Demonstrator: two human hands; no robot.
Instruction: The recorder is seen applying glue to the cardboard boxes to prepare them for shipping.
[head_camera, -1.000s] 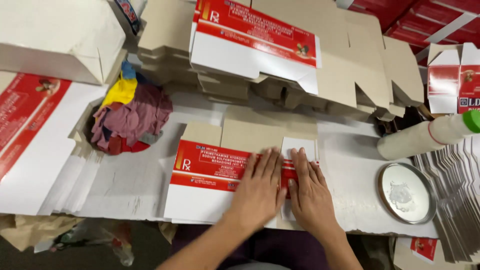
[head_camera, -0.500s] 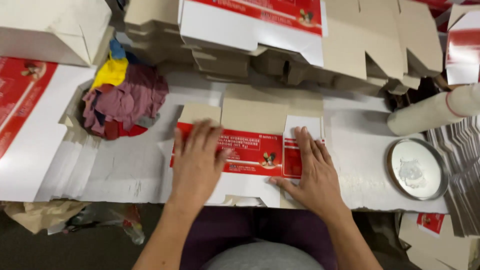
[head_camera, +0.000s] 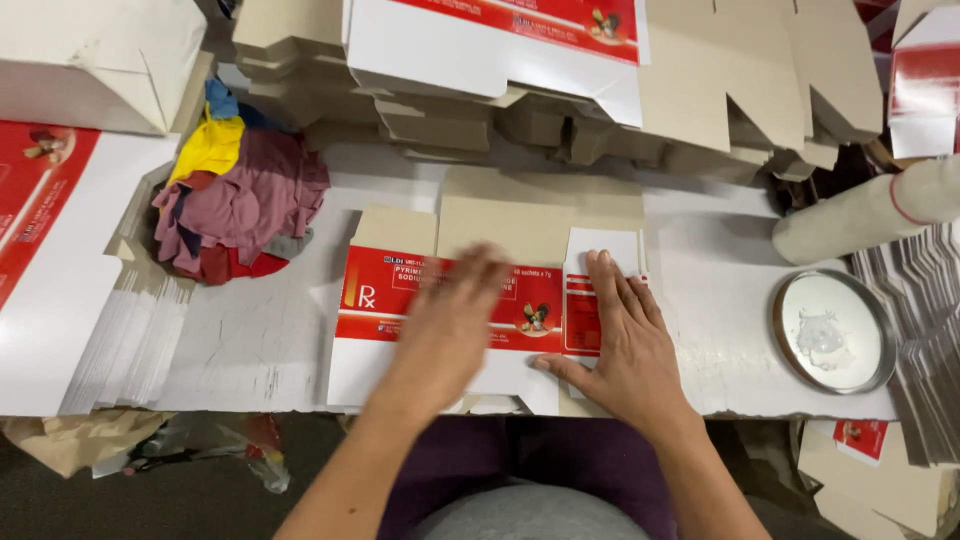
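Two bare hands press flat on a folded red-and-white carton blank lying on a white worktable. The left hand, blurred, covers the red panel; the right hand rests on the blank's right end, fingers spread toward the brown flaps. Beyond the fingertips rise stacks of flattened cartons. Left of the left fingers lies a heap of coloured rags; right of the right fingers sit a round metal dish and a pale roll.
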